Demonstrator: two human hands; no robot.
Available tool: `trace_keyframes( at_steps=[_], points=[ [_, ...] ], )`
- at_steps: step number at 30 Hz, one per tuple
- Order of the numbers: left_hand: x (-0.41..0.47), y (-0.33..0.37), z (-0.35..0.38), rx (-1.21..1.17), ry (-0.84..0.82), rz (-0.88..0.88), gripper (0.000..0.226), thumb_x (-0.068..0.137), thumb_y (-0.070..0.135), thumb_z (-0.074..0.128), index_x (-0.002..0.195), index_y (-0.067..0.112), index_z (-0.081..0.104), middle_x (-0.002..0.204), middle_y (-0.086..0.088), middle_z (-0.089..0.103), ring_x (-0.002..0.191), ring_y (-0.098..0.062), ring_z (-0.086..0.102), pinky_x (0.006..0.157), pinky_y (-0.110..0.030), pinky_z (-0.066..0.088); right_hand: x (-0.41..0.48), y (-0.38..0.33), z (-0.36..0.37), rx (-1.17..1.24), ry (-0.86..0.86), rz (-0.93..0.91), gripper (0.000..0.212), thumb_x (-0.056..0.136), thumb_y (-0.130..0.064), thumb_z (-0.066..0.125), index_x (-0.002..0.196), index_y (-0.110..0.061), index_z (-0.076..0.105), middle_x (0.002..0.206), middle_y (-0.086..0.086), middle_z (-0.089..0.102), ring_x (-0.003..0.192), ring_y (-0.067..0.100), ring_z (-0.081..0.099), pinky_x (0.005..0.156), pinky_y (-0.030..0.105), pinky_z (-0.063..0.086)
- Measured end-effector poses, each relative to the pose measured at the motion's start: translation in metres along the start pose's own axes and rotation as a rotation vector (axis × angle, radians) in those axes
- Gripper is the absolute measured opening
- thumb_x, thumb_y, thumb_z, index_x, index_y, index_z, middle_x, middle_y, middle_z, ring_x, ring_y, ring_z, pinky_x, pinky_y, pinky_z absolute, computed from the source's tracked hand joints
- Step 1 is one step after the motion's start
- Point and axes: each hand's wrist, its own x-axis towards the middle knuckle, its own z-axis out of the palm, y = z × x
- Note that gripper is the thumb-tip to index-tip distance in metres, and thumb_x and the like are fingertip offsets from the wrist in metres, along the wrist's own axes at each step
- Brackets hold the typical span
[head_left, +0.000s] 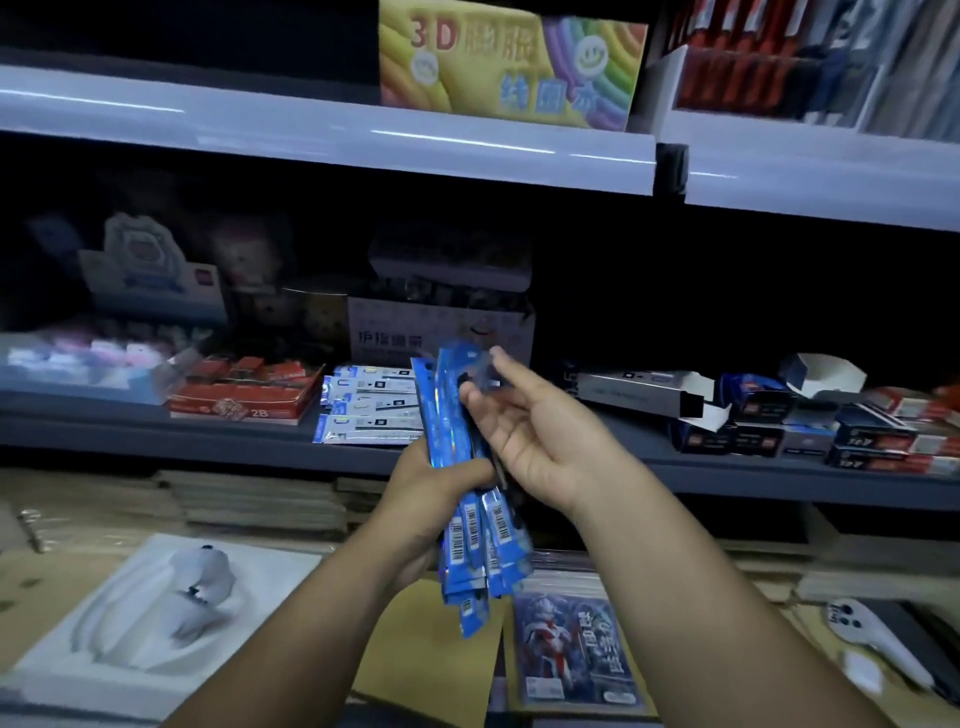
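Head view, looking down at a dim shop shelf (208, 441): a person's left grip (436, 499) is clenched around the middle of a bundle of long blue packets (475, 545), held upright in front of the shelf, barcodes facing the camera. The right grip (540, 436) pinches the top of one packet between thumb and fingertips (498, 358). Behind them on the shelf lie white packets (374, 410), just beside a red box (239, 397) marked 2B. Below the hands lies a picture card pack (571, 649), with a white tray (67, 670) well to its left
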Motion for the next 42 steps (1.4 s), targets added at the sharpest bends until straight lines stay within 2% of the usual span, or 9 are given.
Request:
trace_keyframes(
  at_steps=[4, 8, 11, 15, 20, 24, 27, 34, 42],
  points=[
    [0.005, 0.003, -0.004, -0.173, 0.056, 0.000, 0.019, 0.067, -0.008, 0.051, 0.082, 0.004, 0.054, 0.066, -0.018, 0.049, 0.050, -0.027, 0.052, 0.055, -0.035, 0.051, -0.010, 0.000, -0.013, -0.198, 0.072, -0.220, 0.016, 0.097, -0.014, 0.067, 0.095, 0.000, 0.059, 0.070, 0.018, 0.070, 0.056, 0.023, 0.070, 0.049, 0.024, 0.057],
    [0.012, 0.007, -0.001, -0.335, 0.019, 0.039, 0.022, 0.061, 0.002, 0.058, 0.082, 0.006, 0.055, 0.073, -0.012, 0.049, 0.060, -0.028, 0.052, 0.062, -0.035, 0.050, -0.022, 0.021, -0.048, -0.407, 0.393, -0.569, 0.017, 0.099, -0.007, 0.060, 0.082, -0.008, 0.062, 0.065, 0.004, 0.068, 0.063, 0.024, 0.061, 0.052, 0.027, 0.049],
    [0.016, 0.011, 0.008, -0.322, 0.008, 0.078, 0.025, 0.070, 0.004, 0.068, 0.093, 0.003, 0.059, 0.074, -0.019, 0.057, 0.070, -0.031, 0.063, 0.067, -0.036, 0.053, -0.028, 0.035, -0.064, -0.287, 0.454, -0.252, 0.020, 0.101, -0.020, 0.058, 0.086, -0.009, 0.064, 0.075, 0.008, 0.073, 0.071, 0.025, 0.064, 0.060, 0.034, 0.050],
    [0.019, 0.013, 0.034, -0.357, 0.017, 0.158, 0.013, 0.083, -0.002, 0.066, 0.094, 0.004, 0.061, 0.073, -0.015, 0.065, 0.067, -0.027, 0.068, 0.073, -0.037, 0.059, -0.034, 0.034, -0.066, 0.119, 0.278, 0.199, 0.044, 0.102, -0.043, 0.049, 0.106, -0.004, 0.070, 0.098, 0.021, 0.078, 0.099, 0.038, 0.071, 0.084, 0.058, 0.054],
    [0.018, -0.002, 0.062, -0.290, -0.007, 0.150, 0.030, 0.067, -0.006, 0.078, 0.092, 0.005, 0.066, 0.081, -0.022, 0.065, 0.072, -0.032, 0.068, 0.068, -0.037, 0.060, -0.026, 0.024, -0.075, 0.342, 0.281, 0.083, 0.055, 0.104, -0.047, 0.040, 0.117, -0.004, 0.072, 0.110, 0.021, 0.076, 0.109, 0.038, 0.069, 0.100, 0.052, 0.051],
    [0.015, -0.011, 0.078, -0.238, -0.060, 0.116, 0.034, 0.059, 0.000, 0.086, 0.089, 0.008, 0.074, 0.090, -0.024, 0.069, 0.085, -0.036, 0.068, 0.083, -0.049, 0.058, -0.024, 0.017, -0.085, 0.246, 0.357, 0.045, 0.046, 0.104, -0.039, 0.043, 0.120, -0.008, 0.073, 0.111, 0.016, 0.077, 0.103, 0.035, 0.072, 0.083, 0.041, 0.056],
    [0.010, -0.017, 0.083, -0.164, -0.107, 0.103, 0.044, 0.055, 0.009, 0.090, 0.097, 0.006, 0.075, 0.104, -0.028, 0.070, 0.093, -0.041, 0.068, 0.095, -0.058, 0.054, -0.028, 0.016, -0.089, 0.181, 0.363, 0.002, 0.039, 0.105, -0.032, 0.046, 0.119, -0.008, 0.073, 0.108, 0.015, 0.078, 0.107, 0.035, 0.072, 0.088, 0.043, 0.057],
    [0.006, -0.022, 0.079, -0.061, -0.240, 0.057, 0.039, 0.066, -0.008, 0.078, 0.091, 0.023, 0.079, 0.098, -0.012, 0.074, 0.098, -0.027, 0.072, 0.090, -0.044, 0.059, -0.031, 0.018, -0.096, 0.148, 0.436, 0.002, 0.033, 0.103, -0.021, 0.045, 0.113, -0.005, 0.073, 0.099, 0.020, 0.078, 0.089, 0.034, 0.075, 0.068, 0.038, 0.056],
    [0.005, -0.025, 0.077, -0.142, -0.129, 0.058, 0.064, 0.057, 0.017, 0.091, 0.113, -0.002, 0.068, 0.112, -0.024, 0.073, 0.105, -0.039, 0.071, 0.089, -0.047, 0.060, -0.027, 0.022, -0.094, 0.129, 0.363, -0.004, 0.039, 0.103, -0.031, 0.046, 0.117, -0.008, 0.074, 0.106, 0.018, 0.078, 0.104, 0.037, 0.073, 0.094, 0.047, 0.056]
  ],
)
